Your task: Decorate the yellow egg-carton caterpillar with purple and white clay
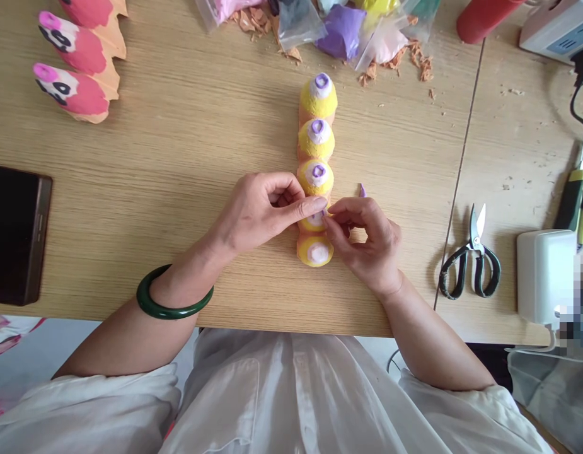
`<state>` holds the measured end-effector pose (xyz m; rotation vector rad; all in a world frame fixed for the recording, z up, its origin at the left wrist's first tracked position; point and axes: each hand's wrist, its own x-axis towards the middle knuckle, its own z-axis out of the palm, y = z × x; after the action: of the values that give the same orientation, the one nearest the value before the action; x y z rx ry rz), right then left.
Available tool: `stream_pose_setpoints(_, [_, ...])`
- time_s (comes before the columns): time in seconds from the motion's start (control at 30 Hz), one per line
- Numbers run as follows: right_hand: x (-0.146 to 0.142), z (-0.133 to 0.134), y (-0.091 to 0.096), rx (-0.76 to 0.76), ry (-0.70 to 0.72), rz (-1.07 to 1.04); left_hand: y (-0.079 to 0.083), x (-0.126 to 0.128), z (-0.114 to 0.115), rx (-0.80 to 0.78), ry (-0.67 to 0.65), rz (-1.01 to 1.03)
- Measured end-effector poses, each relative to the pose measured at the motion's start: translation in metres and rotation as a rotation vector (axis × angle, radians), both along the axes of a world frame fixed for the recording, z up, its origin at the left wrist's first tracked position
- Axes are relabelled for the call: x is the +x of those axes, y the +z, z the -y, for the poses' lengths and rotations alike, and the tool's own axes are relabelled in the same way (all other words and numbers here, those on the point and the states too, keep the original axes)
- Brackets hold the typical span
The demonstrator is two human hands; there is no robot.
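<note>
An egg-carton strip (318,180) lies lengthwise in front of me, its several bumps coated in yellow clay with white tops. Purple clay rings (318,127) sit on the three far bumps; the nearest bump has a plain white top. My left hand (267,211) is closed at the strip's left side, its thumb reaching across the bump second from the near end. At that same bump, my right hand (364,239) pinches a small bit of purple clay (323,214), partly hidden by the fingertips. A purple clay scrap (362,190) lies just beyond the right hand.
Red-painted carton pieces (86,94) stand at far left, above a dark phone (17,233). Bags of coloured clay (341,31) and brown scraps lie at the back. Scissors (471,252), a white adapter (544,274), a cutter knife (575,195) and a power strip (558,31) are right.
</note>
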<state>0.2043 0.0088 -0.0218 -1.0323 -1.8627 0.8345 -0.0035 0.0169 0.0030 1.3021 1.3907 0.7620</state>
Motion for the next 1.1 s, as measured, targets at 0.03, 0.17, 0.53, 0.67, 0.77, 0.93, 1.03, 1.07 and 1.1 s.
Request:
stream_pose_setpoints(0.03, [0.0,0.0,0.0,-0.013,0.004,0.003,0.0,0.002,0.001,0.016,0.016,-0.032])
stream_pose_setpoints(0.17, [-0.001,0.001,0.001,-0.053,0.015,-0.009,0.001,0.008,0.003,0.064,0.037,-0.1])
stream_pose_setpoints(0.53, [0.003,0.0,0.003,-0.076,0.057,-0.016,0.005,-0.008,-0.005,-0.053,-0.113,0.041])
stream_pose_setpoints(0.67, [0.005,0.001,0.002,-0.063,0.046,-0.01,0.006,-0.017,-0.012,-0.093,-0.228,0.101])
stream_pose_setpoints(0.77, [0.004,0.002,0.002,-0.044,0.045,0.007,0.003,-0.017,-0.012,-0.076,-0.207,0.103])
stream_pose_setpoints(0.93, [0.004,0.001,0.003,-0.029,0.057,-0.006,0.001,-0.013,-0.009,-0.077,-0.164,0.092])
stream_pose_setpoints(1.03, [0.004,0.0,0.003,-0.018,0.06,-0.011,0.002,-0.011,-0.007,-0.081,-0.152,0.098])
stream_pose_setpoints(1.07, [0.004,0.0,0.003,-0.018,0.059,-0.006,0.002,-0.011,-0.007,-0.082,-0.148,0.096])
stream_pose_setpoints(1.1, [0.004,0.0,0.003,-0.02,0.058,0.001,0.003,-0.011,-0.007,-0.083,-0.145,0.093])
